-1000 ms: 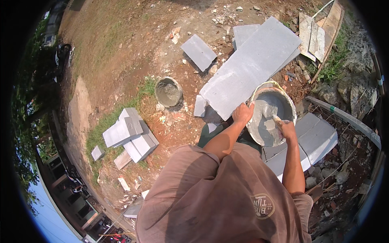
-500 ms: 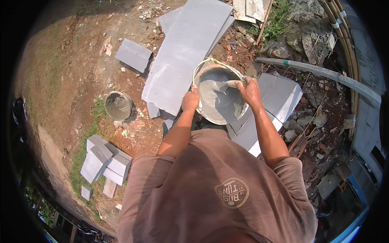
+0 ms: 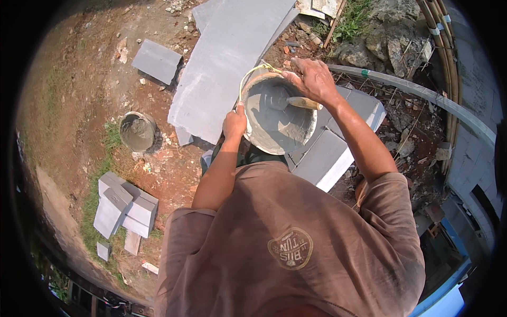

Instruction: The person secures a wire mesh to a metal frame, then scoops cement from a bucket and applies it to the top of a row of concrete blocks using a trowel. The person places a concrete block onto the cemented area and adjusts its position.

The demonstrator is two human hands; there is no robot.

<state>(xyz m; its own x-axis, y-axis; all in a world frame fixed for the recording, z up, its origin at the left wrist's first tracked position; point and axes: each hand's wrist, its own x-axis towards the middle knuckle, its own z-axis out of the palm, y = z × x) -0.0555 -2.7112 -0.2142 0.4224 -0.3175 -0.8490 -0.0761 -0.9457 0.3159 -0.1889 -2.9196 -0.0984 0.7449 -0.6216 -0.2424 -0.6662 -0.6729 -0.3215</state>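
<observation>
My left hand [image 3: 234,122] is closed on the left side of the mortar-crusted bucket [image 3: 288,136], at its pale yellow handle [image 3: 243,83]. A trowel [image 3: 301,102] lies with its blade in the wet grey mortar and its wooden grip over the right rim. My right hand [image 3: 317,83] is off the trowel, above the bucket's upper right rim with its fingers apart; its thumb is near or on the rim. Just right of the bucket are grey blocks [image 3: 326,157], and beyond it a large grey slab [image 3: 216,68].
A smaller bucket of mortar [image 3: 136,132] stands on the dirt to the left, below a loose grey block [image 3: 156,59]. Stacked blocks [image 3: 124,206] lie lower left. A long pale beam [image 3: 422,94], rocks [image 3: 377,37], bamboo poles [image 3: 443,37] and a block wall [image 3: 470,90] line the right.
My right hand has let go of the trowel grip and moved up over the rim. The view has swung, so the bucket now appears higher and further left than a second ago.
</observation>
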